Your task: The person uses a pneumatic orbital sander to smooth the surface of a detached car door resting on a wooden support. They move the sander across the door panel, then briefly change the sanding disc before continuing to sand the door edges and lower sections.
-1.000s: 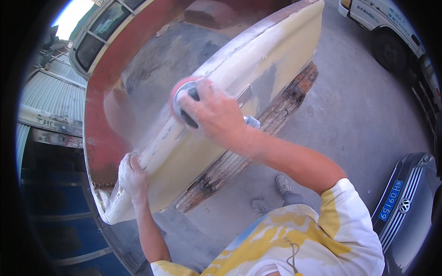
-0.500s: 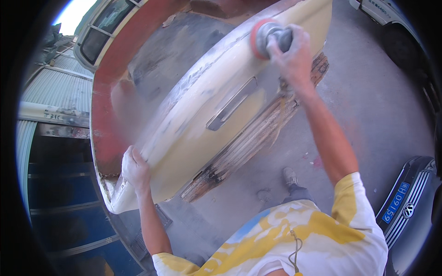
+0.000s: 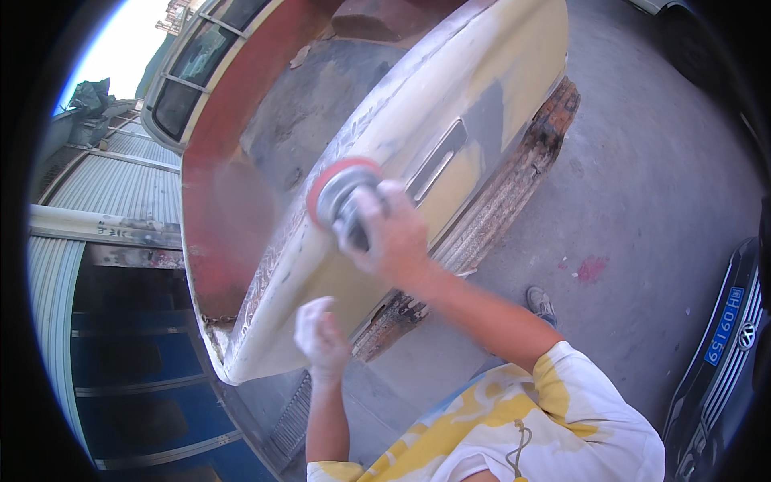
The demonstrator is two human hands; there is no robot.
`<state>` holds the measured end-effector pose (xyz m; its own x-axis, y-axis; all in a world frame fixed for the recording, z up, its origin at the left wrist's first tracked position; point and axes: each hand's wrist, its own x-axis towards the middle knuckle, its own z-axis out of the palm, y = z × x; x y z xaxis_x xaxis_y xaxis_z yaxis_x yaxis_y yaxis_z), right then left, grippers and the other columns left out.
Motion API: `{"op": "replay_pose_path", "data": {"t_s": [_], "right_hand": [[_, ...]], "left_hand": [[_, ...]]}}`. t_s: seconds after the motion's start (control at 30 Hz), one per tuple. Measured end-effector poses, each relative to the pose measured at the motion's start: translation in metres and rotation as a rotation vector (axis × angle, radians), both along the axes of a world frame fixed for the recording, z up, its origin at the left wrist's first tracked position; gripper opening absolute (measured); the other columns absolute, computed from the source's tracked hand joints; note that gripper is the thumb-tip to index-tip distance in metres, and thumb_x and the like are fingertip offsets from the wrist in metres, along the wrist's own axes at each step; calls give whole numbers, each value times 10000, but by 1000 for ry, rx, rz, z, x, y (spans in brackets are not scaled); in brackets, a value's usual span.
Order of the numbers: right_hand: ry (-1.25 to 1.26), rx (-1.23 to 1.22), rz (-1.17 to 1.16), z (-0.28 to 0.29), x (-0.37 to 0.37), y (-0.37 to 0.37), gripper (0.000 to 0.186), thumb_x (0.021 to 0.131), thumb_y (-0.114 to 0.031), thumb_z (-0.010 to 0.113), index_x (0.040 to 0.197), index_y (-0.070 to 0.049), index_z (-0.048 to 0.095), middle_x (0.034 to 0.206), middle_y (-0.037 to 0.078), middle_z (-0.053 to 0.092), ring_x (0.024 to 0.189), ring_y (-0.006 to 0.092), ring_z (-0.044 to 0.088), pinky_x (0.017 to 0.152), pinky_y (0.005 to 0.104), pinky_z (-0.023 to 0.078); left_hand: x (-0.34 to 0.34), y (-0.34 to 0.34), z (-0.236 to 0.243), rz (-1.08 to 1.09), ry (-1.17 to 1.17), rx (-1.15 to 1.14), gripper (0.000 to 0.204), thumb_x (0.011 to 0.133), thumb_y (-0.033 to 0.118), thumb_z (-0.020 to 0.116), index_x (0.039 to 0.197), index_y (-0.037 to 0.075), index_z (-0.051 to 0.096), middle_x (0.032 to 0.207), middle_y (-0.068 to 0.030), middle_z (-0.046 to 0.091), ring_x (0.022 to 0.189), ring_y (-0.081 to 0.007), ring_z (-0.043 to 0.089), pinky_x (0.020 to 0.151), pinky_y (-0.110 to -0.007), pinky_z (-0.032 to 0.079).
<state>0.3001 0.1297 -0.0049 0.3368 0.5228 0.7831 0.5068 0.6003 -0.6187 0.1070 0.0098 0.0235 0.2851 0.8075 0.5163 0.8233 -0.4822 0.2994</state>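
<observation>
My right hand (image 3: 395, 235) is wrapped round a grey round power sander (image 3: 341, 197) with a red pad. The pad lies against the upper edge of a cream vehicle body panel (image 3: 321, 277), left of its long recessed slot (image 3: 438, 161). Grey and whitish sanded patches mark the panel. My left hand (image 3: 321, 337), pale with dust, is raised in front of the panel's lower left part. Its fingers are curled in, and nothing shows in them. Whether it touches the panel I cannot tell.
Behind the panel lies an open cargo bed with red inner walls (image 3: 221, 209). A weathered, rusty bumper beam (image 3: 514, 173) runs below the panel. At right, a dark car's front (image 3: 727, 353) stands on the concrete floor (image 3: 642, 177). Corrugated sheeting (image 3: 120, 189) is at left.
My right hand has brought the sander from the panel's upper right down and left along its edge. My left hand has come off the lower left corner and moved right. The view has shifted.
</observation>
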Motion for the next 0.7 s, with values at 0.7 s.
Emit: {"op": "replay_pose_path", "data": {"t_s": [0.7], "right_hand": [[1138,-513,161,-3,3,5,464,903,-224,755,1159,4,442,986,159,565,887,244,604,827,399,514]], "left_hand": [[77,78,23,133,178,-515,554,854,321,813,1206,-72,644,1060,-252,704,986,-411,689,874,-445,538]]}}
